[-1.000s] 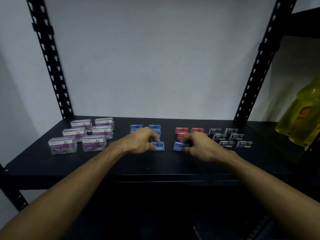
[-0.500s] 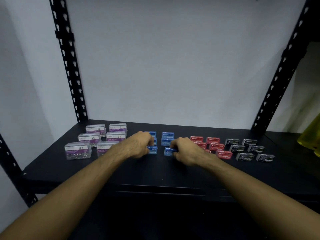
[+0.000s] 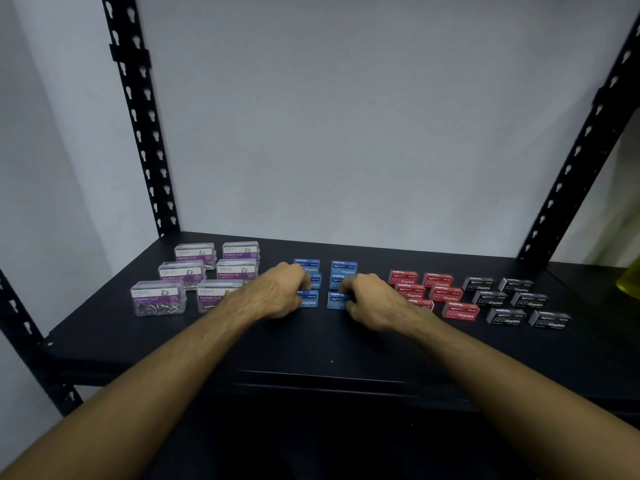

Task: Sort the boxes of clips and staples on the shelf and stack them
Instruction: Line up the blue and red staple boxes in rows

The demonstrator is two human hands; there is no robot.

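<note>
reaching forward over the black shelf (image 3: 332,355), both bare hands sit among the blue staple boxes at its middle. the left hand (image 3: 277,294) has its fingers curled around the near-left blue box (image 3: 309,302), covering that box's left end, and the right hand (image 3: 372,301) pinches the near-right blue box (image 3: 335,300) at its right end with curled fingers. these two boxes lie flat on the shelf, side by side with a small gap between them. behind them stand more blue boxes in two columns, the farthest being the rear-left blue box (image 3: 307,265) and the rear-right blue box (image 3: 344,267); the middle ones are partly hidden by the knuckles.

to the left, six clear paper clip boxes (image 3: 194,277) with purple labels lie in two columns of three, each apart from its neighbour, the nearest right one partly behind the left forearm. to the right of the blue group lie the red staple boxes (image 3: 438,293) in two staggered columns, one partly hidden behind the right wrist, and beyond them six black staple boxes (image 3: 512,301) in two columns. nothing is stacked yet; every box lies singly on the shelf surface.

black perforated uprights (image 3: 138,112) rise at the rear corners against a pale wall, and a yellow object (image 3: 631,284) shows at the far right edge, too cropped to identify.
</note>
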